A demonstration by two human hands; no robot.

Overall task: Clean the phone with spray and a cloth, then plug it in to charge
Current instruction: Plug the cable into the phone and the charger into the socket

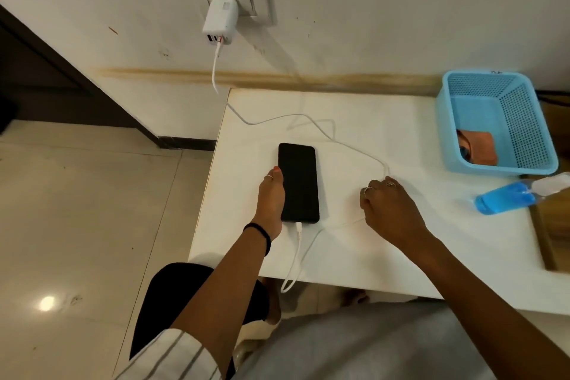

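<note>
The black phone (298, 182) lies face up on the white table (401, 139), its screen dark. A white charging cable (311, 120) runs from the white adapter (219, 21) in the wall socket, across the table and under my right hand. It then loops over the front edge and into the phone's near end, where its plug (298, 228) is seated. My left hand (271, 200) lies along the phone's left edge, fingers against it. My right hand (388, 210) is curled down over the cable to the right of the phone.
A light blue mesh basket (530, 120) stands at the table's back right with an orange cloth (479, 145) in it. A spray bottle of blue liquid (509, 199) lies on its side near the right edge. Tiled floor lies to the left.
</note>
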